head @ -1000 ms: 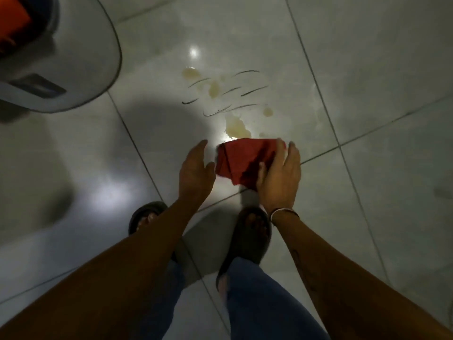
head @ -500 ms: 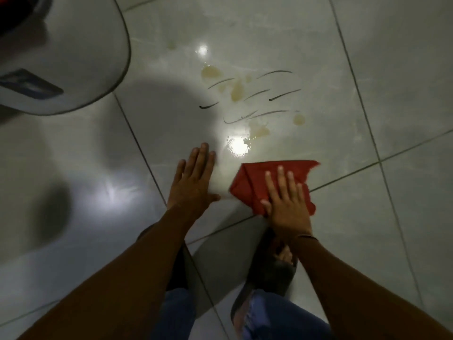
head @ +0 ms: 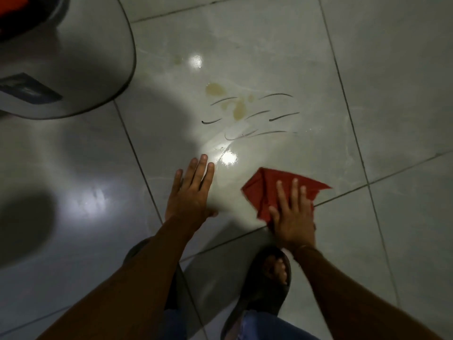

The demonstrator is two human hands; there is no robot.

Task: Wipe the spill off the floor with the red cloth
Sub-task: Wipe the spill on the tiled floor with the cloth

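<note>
The right hand (head: 293, 217) lies flat, palm down, fingers spread and straight, pressing the red cloth (head: 274, 186) onto the pale tiled floor (head: 392, 69); it does not clutch the cloth, only bears on its near part, while the crumpled far corners stick out past the fingertips toward 12 and 2 o'clock. The cloth sits at about 4 o'clock from the frame centre, just beside a grout line that runs under its near edge. The left hand (head: 192, 192) is planted open on the bare tile at about 9 o'clock from the cloth, fingers together and extended, with nothing in it. The spill (head: 239, 110) shows as yellowish blotches among thin dark curved streaks, at roughly 11 o'clock from the cloth and apart from it; a bright glare spot lies between them, just off the left fingertips. A grey rounded appliance (head: 73, 69) with a dark label fills the 10 o'clock corner. At 6 o'clock a dark sandal (head: 259, 298) shows on a foot, below the right wrist, with blue denim at the bottom edge
</note>
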